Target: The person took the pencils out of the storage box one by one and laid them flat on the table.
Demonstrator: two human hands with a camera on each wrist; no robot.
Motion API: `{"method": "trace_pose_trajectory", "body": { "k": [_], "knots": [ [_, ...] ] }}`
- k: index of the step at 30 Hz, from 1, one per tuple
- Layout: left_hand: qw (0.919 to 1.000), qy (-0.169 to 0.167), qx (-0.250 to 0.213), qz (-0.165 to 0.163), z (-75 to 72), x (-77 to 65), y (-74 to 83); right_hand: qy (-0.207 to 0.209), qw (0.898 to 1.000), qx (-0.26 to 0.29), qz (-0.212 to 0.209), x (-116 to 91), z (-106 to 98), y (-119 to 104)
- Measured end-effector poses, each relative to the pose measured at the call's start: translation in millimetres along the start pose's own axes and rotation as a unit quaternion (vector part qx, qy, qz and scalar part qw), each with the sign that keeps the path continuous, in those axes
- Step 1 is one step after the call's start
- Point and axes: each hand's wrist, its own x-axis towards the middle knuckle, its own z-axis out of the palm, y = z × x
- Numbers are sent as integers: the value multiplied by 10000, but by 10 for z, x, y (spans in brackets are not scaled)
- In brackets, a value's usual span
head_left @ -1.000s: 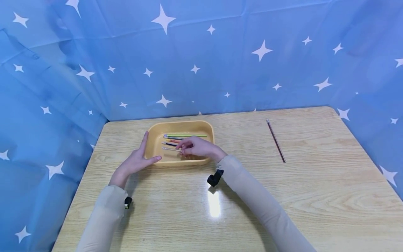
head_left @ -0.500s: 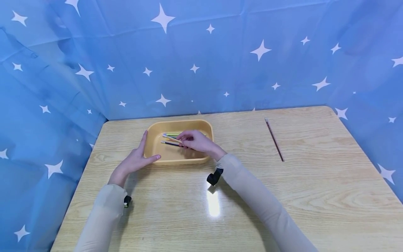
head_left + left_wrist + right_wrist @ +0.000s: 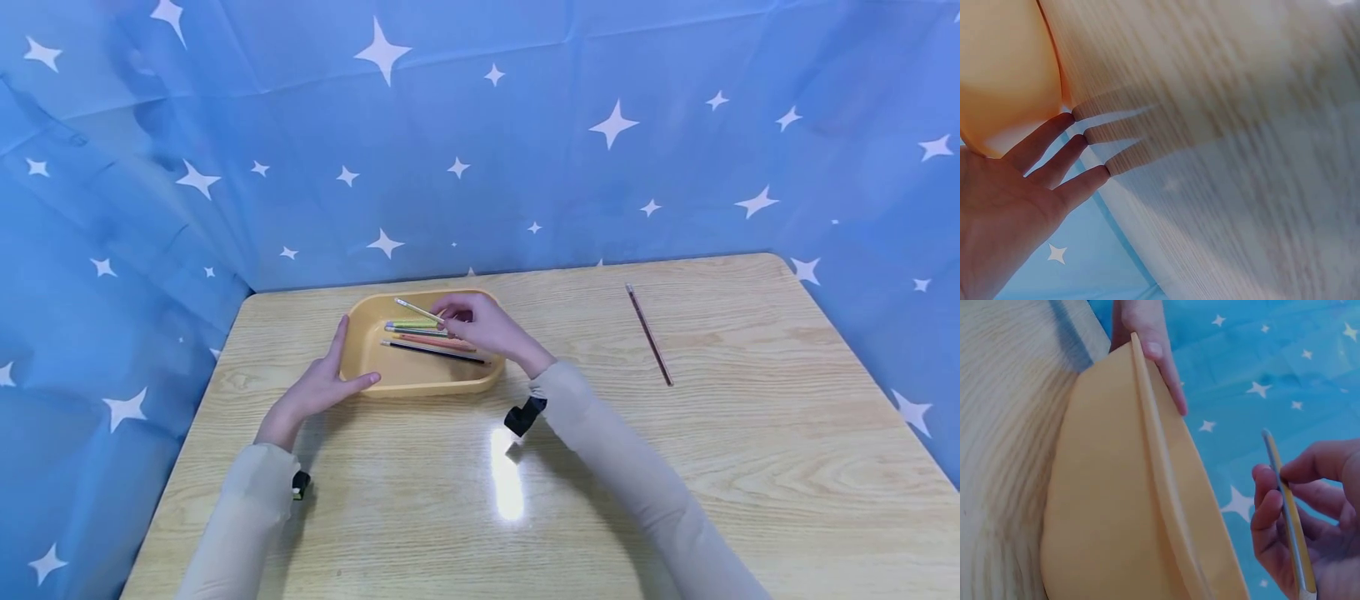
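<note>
My right hand pinches a pencil between thumb and fingers, raised over the yellow tray. In the right wrist view the pencil shows yellow and grey-blue sides and is tilted. My left hand rests against the tray's left end, thumb over the front rim and fingers extended along the outside. In the left wrist view those fingers are straight and spread beside the tray wall. Several pencils lie in the tray: a dark one nearest the front, then reddish, dark green and bright green ones behind it.
A single dark reddish pencil lies on the wooden table to the right of the tray. Behind the table and at its left hangs a blue cloth with white stars.
My right hand has lifted a light pencil from the tray's front, moving it back and up above the others. The pencils beneath now show more fully. My left hand has stayed at the tray.
</note>
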Motion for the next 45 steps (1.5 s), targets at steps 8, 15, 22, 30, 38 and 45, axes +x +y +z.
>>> {"method": "trace_pose_trajectory", "body": {
  "k": [8,15,22,30,38,45],
  "knots": [
    [10000,-21,-10,2,-12,-13,6,615,9979,-104,188,-132,-191,37],
    [10000,-17,-83,-17,-3,-13,-16,1320,9908,41,292,-274,-360,108],
    [9999,-18,-149,-6,7,-4,-17,2122,9767,-122,290,-412,-539,224],
    [9998,-14,-196,-8,8,-9,-9,2626,9631,-327,484,-661,-669,-12],
    [9997,-2,-224,54,9,-9,-25,2559,9642,-353,602,-844,-829,62],
    [9998,3,-213,28,16,-9,-9,2677,9589,-666,657,-942,-1026,473]
  ]
}}
